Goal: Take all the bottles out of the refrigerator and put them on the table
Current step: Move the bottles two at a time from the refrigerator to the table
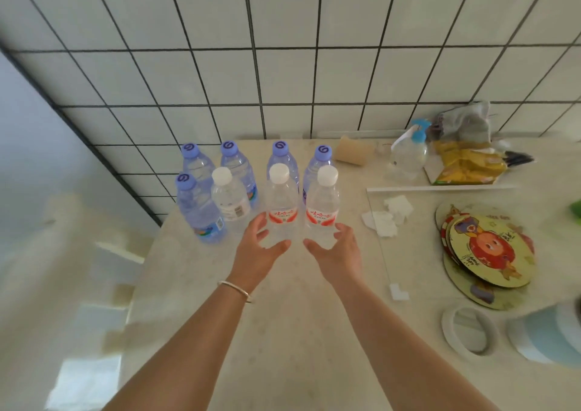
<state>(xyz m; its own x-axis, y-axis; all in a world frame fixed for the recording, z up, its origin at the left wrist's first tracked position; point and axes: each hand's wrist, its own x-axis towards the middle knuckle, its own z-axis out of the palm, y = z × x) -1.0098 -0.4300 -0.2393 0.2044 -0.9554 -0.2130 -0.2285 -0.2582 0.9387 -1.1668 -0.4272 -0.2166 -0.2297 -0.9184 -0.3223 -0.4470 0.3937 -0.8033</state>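
Several water bottles stand together on the pale table (283,316) by the tiled wall. Those with purple caps (195,203) form the back and left of the group, and a white-capped one (228,200) stands among them. At the front are two white-capped bottles with red labels. My left hand (259,247) curls round the base of the left red-label bottle (281,209). My right hand (338,247) curls round the base of the right red-label bottle (322,212). Both bottles are upright on the table.
To the right lie a spray bottle (408,156), a yellow snack packet (465,165), crumpled tissue (390,215), a stack of round cartoon mats (487,253), a tape roll (468,330) and a glass sheet's edge (440,188). The table's left edge drops to the floor.
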